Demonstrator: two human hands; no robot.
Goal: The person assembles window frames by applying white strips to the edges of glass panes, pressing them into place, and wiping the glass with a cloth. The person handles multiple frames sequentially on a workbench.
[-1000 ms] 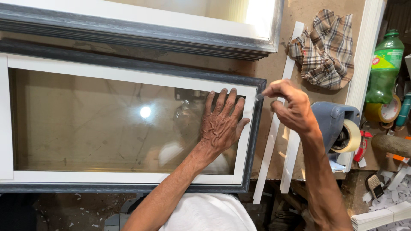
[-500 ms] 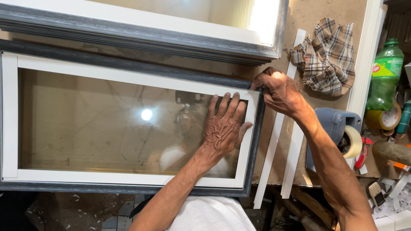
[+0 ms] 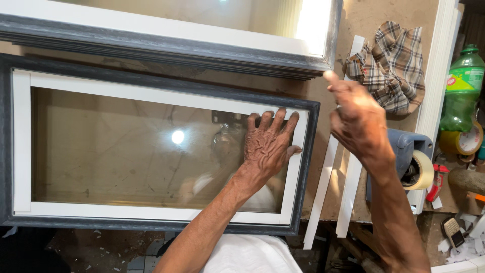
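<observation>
A dark grey picture frame (image 3: 151, 83) with a white inner border (image 3: 22, 141) and a glass pane (image 3: 116, 151) lies flat on the brown bench. My left hand (image 3: 268, 146) rests flat on the right end of the glass, fingers spread, holding nothing. My right hand (image 3: 356, 119) is raised just beyond the frame's upper right corner, its back toward me and one finger pointing up. Its palm is hidden. It hangs near the corner of a second grey frame (image 3: 177, 48) stacked behind.
Two white strips (image 3: 323, 187) lie right of the frame. A checked cloth (image 3: 391, 71) is at the back right, with a blue tape dispenser (image 3: 411, 162), a green bottle (image 3: 462, 91), a tape roll (image 3: 462, 141) and a small phone (image 3: 451, 230) further right.
My right hand has lifted from the frame's upper right corner and swung right, turning its back to me. My left hand has stayed flat on the glass.
</observation>
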